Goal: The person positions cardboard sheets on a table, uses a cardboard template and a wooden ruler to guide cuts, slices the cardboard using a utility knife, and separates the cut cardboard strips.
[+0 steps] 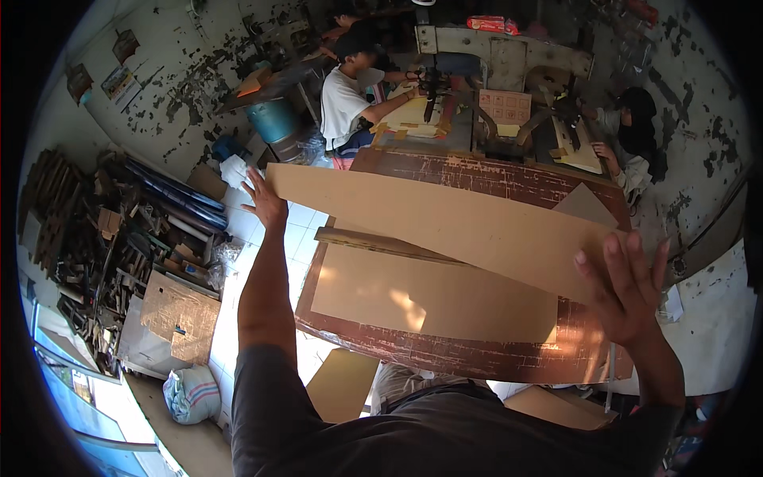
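Note:
A long brown cardboard sheet [445, 219] spans slantwise above the table between my two hands. My left hand [266, 200] bears on its far left end, fingers spread outward and the inner side of the hand against the edge. At the near right end, my right hand [624, 290] has its palm to the sheet, fingers stretched up; its thumb side partly covers the corner. Both hands hold the sheet between them. Below lies another brown sheet [429, 298] on the worn red table [397, 342]. A long narrow bar [373, 242] rests across it, partly hidden by the held sheet.
Beyond the table, one person [350, 99] works at a machine [429, 83], and another person [632, 143] sits right. A blue drum [274, 119] stands back left. Wood scraps [95, 238] and a white sack [192, 393] lie left. A yellowish board [342, 385] is near my body.

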Demonstrator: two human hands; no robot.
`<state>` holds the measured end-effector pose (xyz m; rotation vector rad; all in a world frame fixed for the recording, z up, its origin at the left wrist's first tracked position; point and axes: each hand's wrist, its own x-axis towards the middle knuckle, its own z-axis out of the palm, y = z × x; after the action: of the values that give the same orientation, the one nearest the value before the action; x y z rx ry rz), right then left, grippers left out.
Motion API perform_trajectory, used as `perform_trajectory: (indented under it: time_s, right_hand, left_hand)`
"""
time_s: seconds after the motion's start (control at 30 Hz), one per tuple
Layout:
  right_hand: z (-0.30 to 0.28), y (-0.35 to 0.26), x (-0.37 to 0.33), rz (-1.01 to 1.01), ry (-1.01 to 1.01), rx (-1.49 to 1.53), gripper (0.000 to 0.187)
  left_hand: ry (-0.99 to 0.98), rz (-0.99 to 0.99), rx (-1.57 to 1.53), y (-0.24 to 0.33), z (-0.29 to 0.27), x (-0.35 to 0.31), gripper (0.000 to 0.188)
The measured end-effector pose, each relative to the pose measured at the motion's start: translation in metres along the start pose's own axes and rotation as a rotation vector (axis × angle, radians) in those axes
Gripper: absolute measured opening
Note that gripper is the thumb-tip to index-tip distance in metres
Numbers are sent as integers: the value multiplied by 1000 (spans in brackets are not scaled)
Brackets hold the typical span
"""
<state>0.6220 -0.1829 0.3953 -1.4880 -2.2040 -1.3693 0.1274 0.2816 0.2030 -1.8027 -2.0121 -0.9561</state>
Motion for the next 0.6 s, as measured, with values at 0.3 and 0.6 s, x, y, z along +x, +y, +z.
perform_trajectory:
  time_s: [0.3, 0.6]
  right_hand:
    - [-46, 10, -56, -153, 99, -52, 9]
    - [-63, 7, -108, -211, 211, 42, 9]
  left_hand:
    - [-67, 130, -106, 125, 16, 30, 84]
    - [-1, 372, -14, 179, 31, 50, 60]
